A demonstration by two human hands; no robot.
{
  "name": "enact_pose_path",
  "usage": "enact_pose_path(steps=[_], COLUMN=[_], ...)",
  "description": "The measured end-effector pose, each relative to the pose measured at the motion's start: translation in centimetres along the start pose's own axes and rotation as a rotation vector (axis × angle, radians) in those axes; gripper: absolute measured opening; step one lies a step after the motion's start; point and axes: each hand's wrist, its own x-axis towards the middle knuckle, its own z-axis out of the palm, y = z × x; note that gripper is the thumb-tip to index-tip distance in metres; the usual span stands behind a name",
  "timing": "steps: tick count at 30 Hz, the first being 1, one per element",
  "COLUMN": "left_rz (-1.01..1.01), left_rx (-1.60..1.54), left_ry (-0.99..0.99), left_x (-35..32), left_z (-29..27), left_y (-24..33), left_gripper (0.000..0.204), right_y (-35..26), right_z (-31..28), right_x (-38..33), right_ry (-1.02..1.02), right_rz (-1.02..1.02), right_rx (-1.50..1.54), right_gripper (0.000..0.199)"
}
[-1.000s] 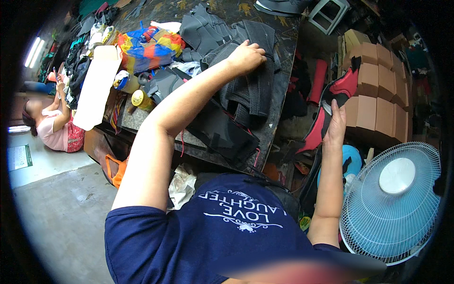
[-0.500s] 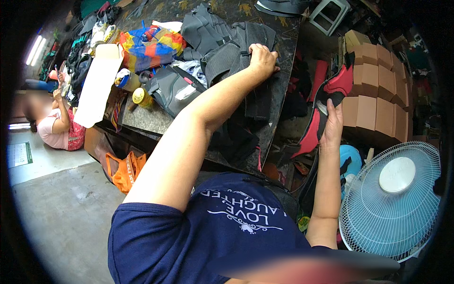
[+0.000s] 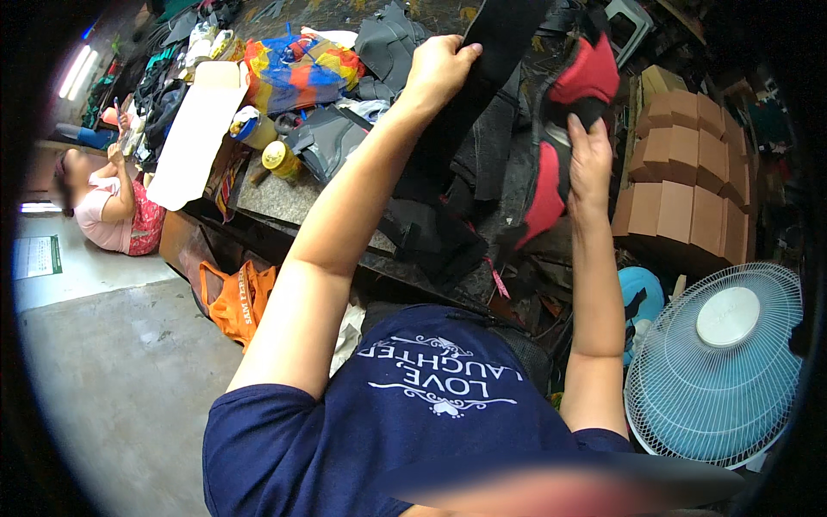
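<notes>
My left hand is closed on the edge of a wide black strip of material, raised above the dark table. To the right, my right hand grips a red and black padded piece by its black middle, thumb on the near face. That piece hangs upright beyond the table's right side, its red pads above and below my fingers. Black fabric pieces lie on the table below my left forearm. What the piece in my right hand belongs to, I cannot tell.
A blue fan stands at the right, near my right arm, with stacked brown cartons behind it. On the table are a checked bag, a yellow-lidded jar and a white board. A person sits at far left.
My left hand has lifted the wide black strip off the pile and moved left and up. My right hand has raised the red and black piece and brought it slightly left.
</notes>
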Motion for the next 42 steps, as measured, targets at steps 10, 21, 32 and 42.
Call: enact_pose_path(steps=[10, 21, 32, 42], left_rz=[-0.109, -0.365, -0.128, -0.078], left_rx=[-0.998, -1.387, -1.425, 0.436], left_ry=[0.028, 0.156, 0.355, 0.629], left_x=[-8.6, -12.7, -15.1, -16.8], left_z=[0.1, -2.5, -13.3, -12.0], left_y=[2.6, 3.6, -5.6, -8.3], left_gripper=[0.036, 0.027, 0.033, 0.098], right_y=[0.8, 1.4, 4.4, 12.4], right_z=[5.9, 7.8, 12.0, 10.1], right_x=[0.8, -1.8, -7.2, -8.0], right_ry=[-0.009, -0.255, -0.609, -0.615], right_rz=[-0.222, -0.187, 0.541, 0.287], right_rx=[-0.864, -0.418, 0.154, -0.409], right_gripper=[0.032, 0.07, 0.02, 0.027])
